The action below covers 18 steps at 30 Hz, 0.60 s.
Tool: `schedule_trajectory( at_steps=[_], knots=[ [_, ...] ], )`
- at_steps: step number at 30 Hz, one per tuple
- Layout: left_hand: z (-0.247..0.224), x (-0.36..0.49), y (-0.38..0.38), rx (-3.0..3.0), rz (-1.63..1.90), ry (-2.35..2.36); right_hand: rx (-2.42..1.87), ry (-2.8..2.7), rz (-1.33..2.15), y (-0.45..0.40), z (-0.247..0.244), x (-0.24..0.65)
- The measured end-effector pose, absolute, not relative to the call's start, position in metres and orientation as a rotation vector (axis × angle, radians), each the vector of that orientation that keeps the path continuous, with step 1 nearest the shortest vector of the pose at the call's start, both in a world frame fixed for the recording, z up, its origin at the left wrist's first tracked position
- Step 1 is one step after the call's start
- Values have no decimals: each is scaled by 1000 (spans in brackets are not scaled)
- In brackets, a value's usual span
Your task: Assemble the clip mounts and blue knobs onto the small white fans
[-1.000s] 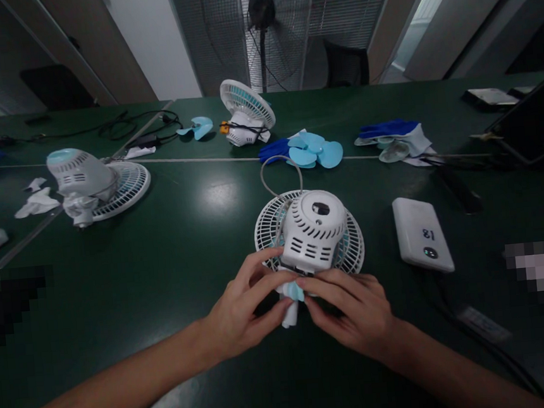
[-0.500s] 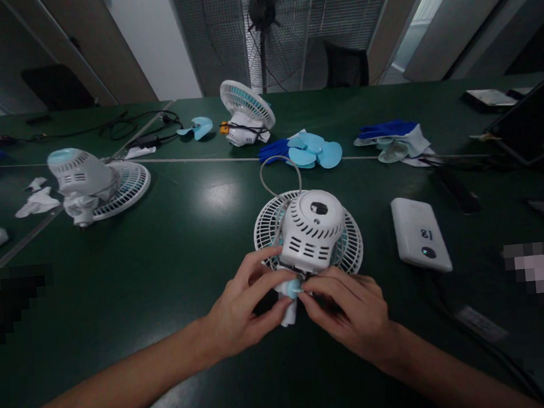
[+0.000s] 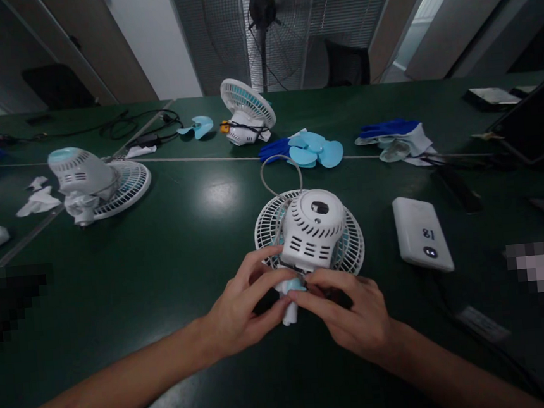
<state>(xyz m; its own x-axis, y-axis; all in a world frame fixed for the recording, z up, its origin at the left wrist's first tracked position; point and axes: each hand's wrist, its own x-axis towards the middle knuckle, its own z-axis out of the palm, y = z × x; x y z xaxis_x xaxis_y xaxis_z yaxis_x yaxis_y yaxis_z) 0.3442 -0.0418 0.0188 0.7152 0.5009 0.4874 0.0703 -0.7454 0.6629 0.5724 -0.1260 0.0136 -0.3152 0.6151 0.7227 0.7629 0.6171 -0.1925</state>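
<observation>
A small white fan (image 3: 316, 225) lies grille-down on the table, its vented motor housing facing up. At the housing's near end is a light-blue knob (image 3: 294, 284) on a white neck piece (image 3: 290, 313). My left hand (image 3: 246, 298) is closed on the knob from the left, its upper fingers touching the housing's lower edge. From the right, my right hand (image 3: 347, 302) pinches the same knob, thumb across its near side. The fingertips partly hide the knob and the joint behind it. A grey cord (image 3: 262, 173) loops above the grille.
Another fan (image 3: 83, 176) lies at left, and a third (image 3: 247, 114) stands at the back. Light-blue fan blades (image 3: 315, 149) rest beyond my fan, near gloves (image 3: 394, 136). A white power bank (image 3: 422, 234) with a cable lies at right. The green table (image 3: 184, 237) spans the view.
My right thumb and fingers have shifted slightly left, further over the light-blue knob, and the knob looks turned. My left hand has stayed put.
</observation>
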Motion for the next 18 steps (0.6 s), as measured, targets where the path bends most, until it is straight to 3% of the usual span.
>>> schedule_trajectory(
  at_steps=[18],
  knots=[
    [15,342,-41,2312,873,435,-1098,-2023,-226,-126,13,572]
  ],
)
